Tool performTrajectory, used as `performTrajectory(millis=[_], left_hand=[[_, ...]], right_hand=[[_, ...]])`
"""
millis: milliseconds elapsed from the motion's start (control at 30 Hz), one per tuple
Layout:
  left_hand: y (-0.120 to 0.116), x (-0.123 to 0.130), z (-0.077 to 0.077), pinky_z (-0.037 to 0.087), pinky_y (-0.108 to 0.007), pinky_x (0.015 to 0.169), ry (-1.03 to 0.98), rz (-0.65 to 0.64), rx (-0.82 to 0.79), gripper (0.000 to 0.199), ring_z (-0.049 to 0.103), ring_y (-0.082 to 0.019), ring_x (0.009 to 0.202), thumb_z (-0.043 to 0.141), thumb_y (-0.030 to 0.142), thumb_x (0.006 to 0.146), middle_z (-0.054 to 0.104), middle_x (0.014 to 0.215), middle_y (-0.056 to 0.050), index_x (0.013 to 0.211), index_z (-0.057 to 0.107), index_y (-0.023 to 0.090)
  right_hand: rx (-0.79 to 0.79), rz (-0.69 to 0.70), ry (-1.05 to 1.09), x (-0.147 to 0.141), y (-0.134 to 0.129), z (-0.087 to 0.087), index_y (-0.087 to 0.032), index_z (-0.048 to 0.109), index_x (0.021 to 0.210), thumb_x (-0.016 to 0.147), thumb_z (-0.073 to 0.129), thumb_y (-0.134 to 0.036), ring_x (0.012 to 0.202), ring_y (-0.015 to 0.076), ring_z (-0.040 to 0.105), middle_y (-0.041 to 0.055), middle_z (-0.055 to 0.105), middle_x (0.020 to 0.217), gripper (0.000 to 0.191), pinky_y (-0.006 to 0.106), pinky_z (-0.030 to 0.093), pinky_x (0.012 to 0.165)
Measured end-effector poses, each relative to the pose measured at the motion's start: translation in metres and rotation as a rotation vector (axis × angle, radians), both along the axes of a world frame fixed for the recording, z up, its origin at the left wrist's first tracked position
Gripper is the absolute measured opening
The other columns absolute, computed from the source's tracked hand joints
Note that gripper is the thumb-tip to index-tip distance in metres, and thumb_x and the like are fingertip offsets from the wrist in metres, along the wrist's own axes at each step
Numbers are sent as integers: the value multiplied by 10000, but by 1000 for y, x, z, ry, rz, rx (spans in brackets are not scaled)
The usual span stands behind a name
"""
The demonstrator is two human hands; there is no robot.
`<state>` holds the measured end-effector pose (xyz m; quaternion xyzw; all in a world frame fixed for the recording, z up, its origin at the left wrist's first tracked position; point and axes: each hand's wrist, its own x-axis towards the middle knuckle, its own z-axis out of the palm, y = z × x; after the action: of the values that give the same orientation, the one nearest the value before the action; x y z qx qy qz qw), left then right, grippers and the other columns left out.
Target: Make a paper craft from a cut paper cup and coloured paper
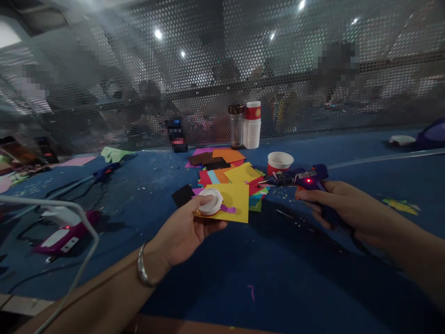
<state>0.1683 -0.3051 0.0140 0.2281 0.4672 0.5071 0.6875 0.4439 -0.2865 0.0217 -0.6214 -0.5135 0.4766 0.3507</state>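
Note:
My left hand [189, 227] grips a yellow paper card [239, 199] from below, fingers under it. Its thumb presses on a white round piece [210, 202], which looks like a paper cup's base. A small purple paper cutout [228, 209] shows beside that piece, on the card. My right hand [339, 204] is wrapped round a dark blue hot glue gun [311, 175] with a lit red light. The gun's nozzle points left, just past the card's right edge. A white and red paper cup [280, 161] stands behind the nozzle.
Coloured paper sheets [222, 175] lie piled behind the card. A clear jar [236, 127] and a stack of paper cups [253, 125] stand by the perforated metal screen [208, 69]. At left are a purple power strip [67, 239], a pale cable [91, 232] and another glue gun [106, 171].

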Motion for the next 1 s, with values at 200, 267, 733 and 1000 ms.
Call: performTrajectory(millis=[200, 267, 733, 1000], left_hand=[[-1, 2, 2, 570, -203, 442, 0, -25, -72, 139, 635, -126, 512, 584, 132, 879, 713, 790, -75, 968, 680, 85], [-2, 3, 4, 530, -178, 405, 13, -19, -93, 123, 596, -105, 458, 582, 133, 878, 689, 730, -61, 947, 674, 89], [-6, 7, 11, 298, -109, 301, -36, -57, -153, 148, 410, -41, 367, 529, 198, 905, 491, 547, 15, 805, 613, 129], [-4, 4, 5, 321, -111, 317, -50, 6, -86, 127, 443, -41, 392, 565, 123, 867, 492, 552, 23, 748, 611, 127]], right_hand=[[25, 42, 25, 4, 1, -3, -208, 513, 587, 764, 697, -468, 392, 95, 462, -40, 505, 439, 364, 208, 353, 385], [16, 45, 34, 5, 2, -3, -208, 520, 593, 781, 689, -451, 392, 95, 460, -38, 509, 445, 351, 209, 353, 384], [28, 10, 188, -1, -4, 12, -199, 495, 523, 734, 758, -441, 372, 64, 419, -49, 472, 458, 415, 199, 326, 362], [177, 130, 318, -9, -23, 11, -199, 539, 583, 791, 704, -448, 372, 79, 469, -51, 496, 483, 365, 227, 355, 408]])
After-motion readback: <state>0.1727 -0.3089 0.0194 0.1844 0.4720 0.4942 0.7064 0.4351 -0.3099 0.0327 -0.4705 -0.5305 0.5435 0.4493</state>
